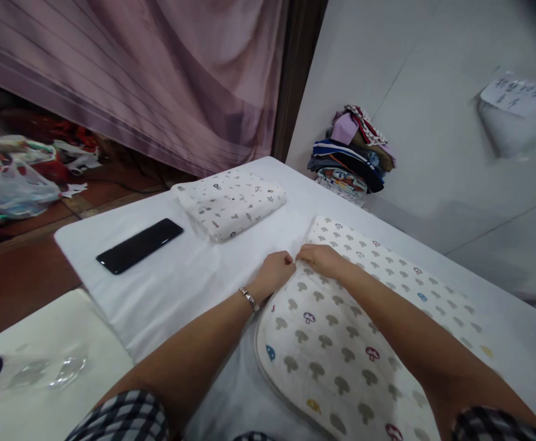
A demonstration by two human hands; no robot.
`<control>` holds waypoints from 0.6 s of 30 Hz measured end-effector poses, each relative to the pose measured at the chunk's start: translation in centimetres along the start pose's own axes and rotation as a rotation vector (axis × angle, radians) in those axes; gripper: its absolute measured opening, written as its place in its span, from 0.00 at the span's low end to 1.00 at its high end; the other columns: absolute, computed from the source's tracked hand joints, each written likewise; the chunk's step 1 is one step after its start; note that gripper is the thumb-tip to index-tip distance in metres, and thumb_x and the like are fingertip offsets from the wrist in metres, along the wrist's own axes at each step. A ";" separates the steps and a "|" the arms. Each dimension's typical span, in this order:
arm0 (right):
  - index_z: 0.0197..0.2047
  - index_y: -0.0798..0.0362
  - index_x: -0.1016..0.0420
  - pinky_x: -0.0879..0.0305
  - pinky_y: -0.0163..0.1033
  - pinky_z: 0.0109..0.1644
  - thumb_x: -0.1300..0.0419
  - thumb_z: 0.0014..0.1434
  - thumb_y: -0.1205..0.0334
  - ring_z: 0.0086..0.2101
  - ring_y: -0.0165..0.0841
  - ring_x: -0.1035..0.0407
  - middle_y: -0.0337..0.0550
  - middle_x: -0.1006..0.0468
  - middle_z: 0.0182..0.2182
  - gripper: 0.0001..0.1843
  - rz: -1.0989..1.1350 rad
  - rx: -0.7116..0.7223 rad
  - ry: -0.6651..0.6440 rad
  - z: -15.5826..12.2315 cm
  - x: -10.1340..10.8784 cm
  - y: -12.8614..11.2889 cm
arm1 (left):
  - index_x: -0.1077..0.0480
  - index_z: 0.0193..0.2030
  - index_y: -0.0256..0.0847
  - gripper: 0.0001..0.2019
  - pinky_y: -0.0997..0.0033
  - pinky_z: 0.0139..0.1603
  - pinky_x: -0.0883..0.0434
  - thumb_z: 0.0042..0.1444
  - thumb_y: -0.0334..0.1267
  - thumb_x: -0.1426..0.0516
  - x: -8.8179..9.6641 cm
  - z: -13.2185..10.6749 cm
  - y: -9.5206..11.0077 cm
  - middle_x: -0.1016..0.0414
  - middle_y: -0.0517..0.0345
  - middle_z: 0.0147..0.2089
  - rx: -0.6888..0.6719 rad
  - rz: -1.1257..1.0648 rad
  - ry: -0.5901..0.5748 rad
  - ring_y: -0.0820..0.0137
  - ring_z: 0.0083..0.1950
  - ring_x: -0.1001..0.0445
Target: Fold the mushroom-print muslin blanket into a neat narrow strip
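1. Head view: left hand (277,271) and right hand (321,260) pinch narrowly on the mushroom-print cloth (329,349), mid-frame to lower right.
2. It looks soft, light, floppy; edges seem the best hold.

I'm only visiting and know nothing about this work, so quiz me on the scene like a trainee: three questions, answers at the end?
1. Which wrist wears the silvery bracelet? A) right B) left C) both
2. True or false: the black phone lies on the white table, apart from the folded cloth.
3. Fill in: the left hand and right hand come together at the edge of the nearer cloth, which is printed with small ____ shapes.

Key: 1. B, left. 2. True. 3. Mushroom.
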State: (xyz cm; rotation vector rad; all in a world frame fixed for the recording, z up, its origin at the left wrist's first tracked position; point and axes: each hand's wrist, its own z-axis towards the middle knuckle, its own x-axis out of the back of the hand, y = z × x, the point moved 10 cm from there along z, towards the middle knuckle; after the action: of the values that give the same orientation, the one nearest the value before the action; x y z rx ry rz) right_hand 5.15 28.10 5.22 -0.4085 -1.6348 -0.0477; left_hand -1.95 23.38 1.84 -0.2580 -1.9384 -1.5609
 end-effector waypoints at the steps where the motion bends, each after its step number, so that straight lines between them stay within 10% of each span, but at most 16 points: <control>1: 0.42 0.46 0.23 0.38 0.35 0.39 0.50 0.59 0.71 0.41 0.34 0.30 0.39 0.24 0.42 0.17 -0.002 0.005 -0.001 0.2 0.1 -0.1 | 0.26 0.30 0.39 0.07 0.73 0.34 0.36 0.49 0.33 0.47 0.0 -0.1 0.1 0.23 0.56 0.32 -0.013 -0.006 0.007 0.69 0.34 0.28; 18: 0.46 0.45 0.27 0.37 0.40 0.50 0.51 0.60 0.69 0.48 0.34 0.32 0.39 0.27 0.52 0.17 0.068 -0.046 0.080 -1.7 0.5 1.0 | 0.25 0.27 0.38 0.12 0.73 0.34 0.36 0.53 0.36 0.50 -0.6 1.0 -0.4 0.23 0.58 0.29 -0.077 -0.055 -0.067 0.70 0.32 0.29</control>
State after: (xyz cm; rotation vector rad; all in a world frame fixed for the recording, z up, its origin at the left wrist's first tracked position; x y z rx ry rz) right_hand 7.01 28.71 5.70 -0.4913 -1.5419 -0.0494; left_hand -2.03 24.32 1.06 -0.2945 -1.9537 -1.6842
